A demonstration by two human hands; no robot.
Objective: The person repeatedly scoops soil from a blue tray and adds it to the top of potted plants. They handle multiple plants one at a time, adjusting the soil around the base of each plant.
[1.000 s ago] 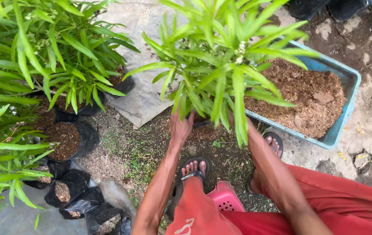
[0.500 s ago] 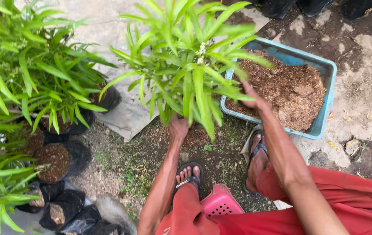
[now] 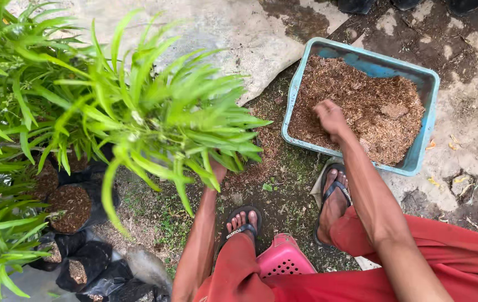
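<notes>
My left hand reaches under a leafy green plant and holds it up near its base; the leaves hide the fingers and whatever the plant grows in. My right hand hovers over a blue rectangular tub filled with brown husk-like potting mix, its fingers loosely curled above the mix near the tub's left side. I cannot see anything in that hand.
Black grow bags with soil and more green plants crowd the left. A grey sheet lies on the ground behind. My sandalled feet and a pink stool are below me.
The plant swung left with my left hand. My right hand left the foliage and moved right, out over the mix in the blue tub.
</notes>
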